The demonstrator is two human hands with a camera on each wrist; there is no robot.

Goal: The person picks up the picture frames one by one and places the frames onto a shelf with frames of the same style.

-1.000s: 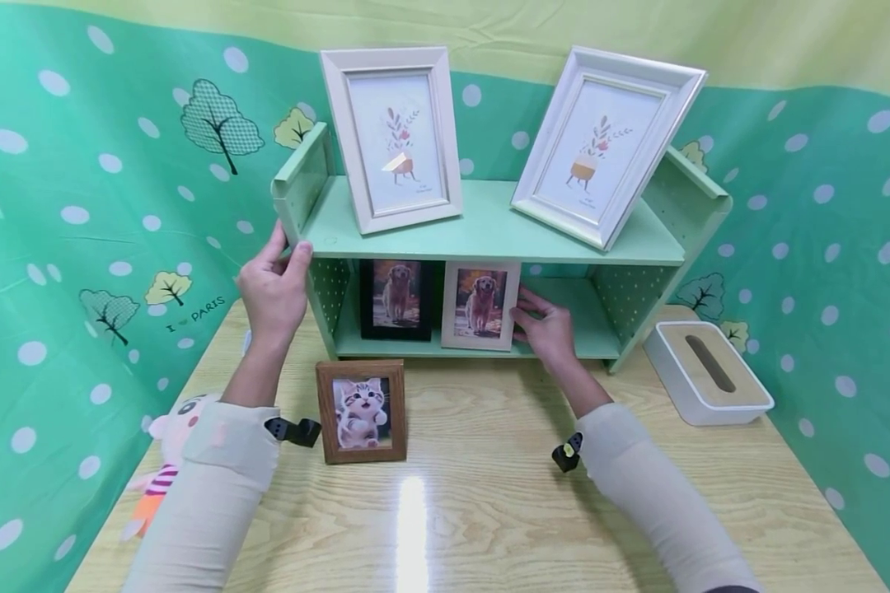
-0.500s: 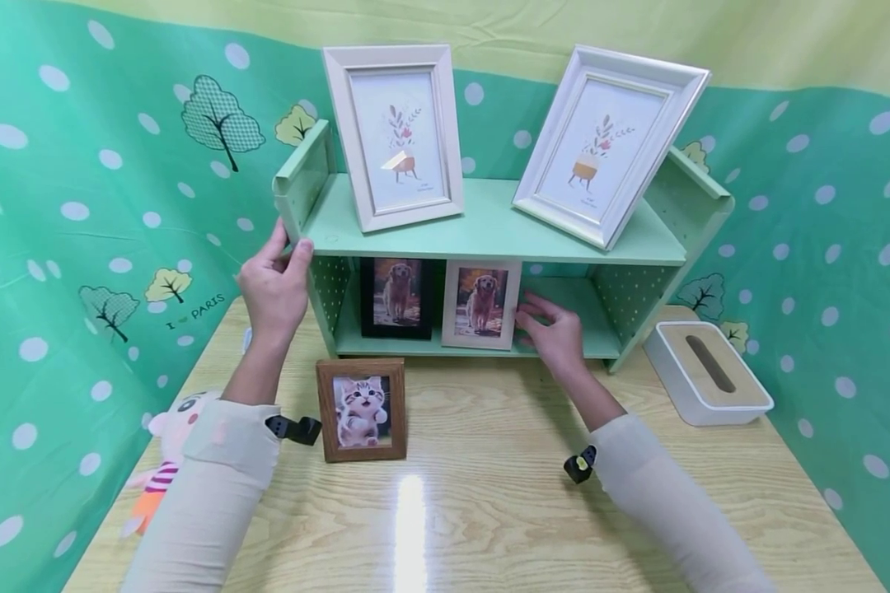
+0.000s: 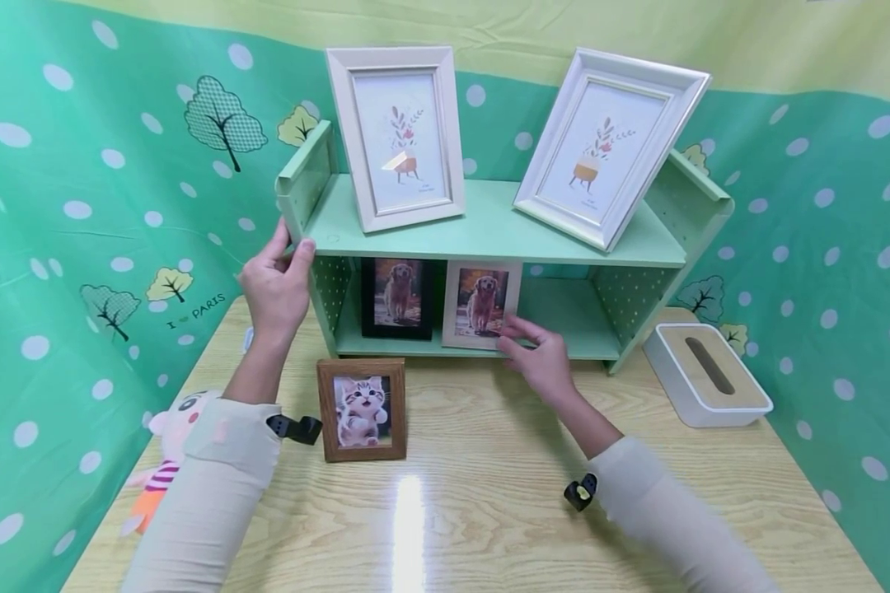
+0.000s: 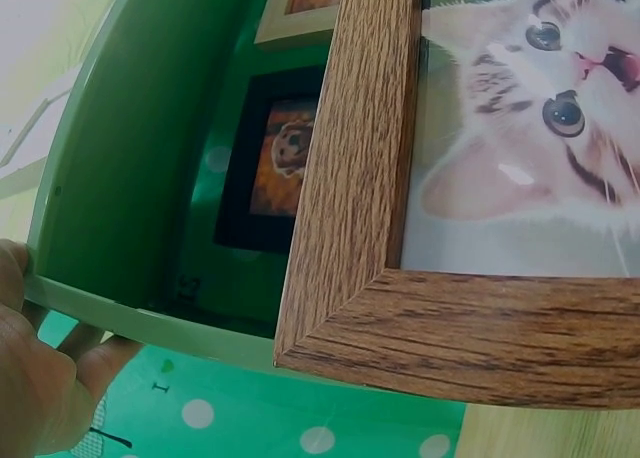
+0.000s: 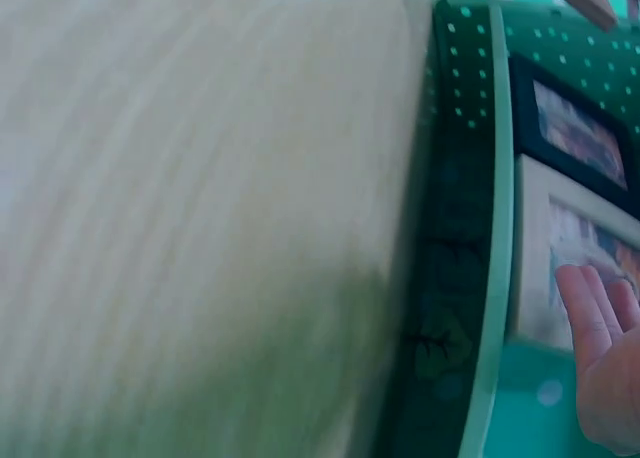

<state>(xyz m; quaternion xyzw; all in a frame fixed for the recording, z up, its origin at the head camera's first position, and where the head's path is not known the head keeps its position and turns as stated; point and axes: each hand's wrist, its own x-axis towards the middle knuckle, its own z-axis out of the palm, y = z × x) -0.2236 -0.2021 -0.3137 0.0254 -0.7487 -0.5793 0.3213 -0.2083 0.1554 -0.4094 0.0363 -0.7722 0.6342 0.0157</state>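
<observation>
My left hand [image 3: 276, 284] grips the left side edge of a green two-tier shelf [image 3: 489, 226], thumb in front and fingers behind the panel. On the lower tier, a light wood photo frame [image 3: 451, 305] with a dog picture stands right of a black photo frame [image 3: 367, 301]. My right hand [image 3: 537, 358] is at the light frame's lower right corner, its extended fingers [image 5: 590, 313] in front of the picture in the right wrist view. Whether they touch it I cannot tell. A brown wooden frame [image 3: 326, 412] with a kitten picture stands on the table, large in the left wrist view.
Two white frames stand on the top tier, one left [image 3: 363, 218] and one tilted right [image 3: 564, 226]. A tissue box [image 3: 700, 371] sits right of the shelf. A plush toy [image 3: 170, 445] lies by my left forearm. A patterned curtain [image 3: 141, 272] hangs behind.
My right hand has moved from the light frame's right edge, first slightly away, then down and left across its lower right corner. My left hand keeps its grip on the shelf.
</observation>
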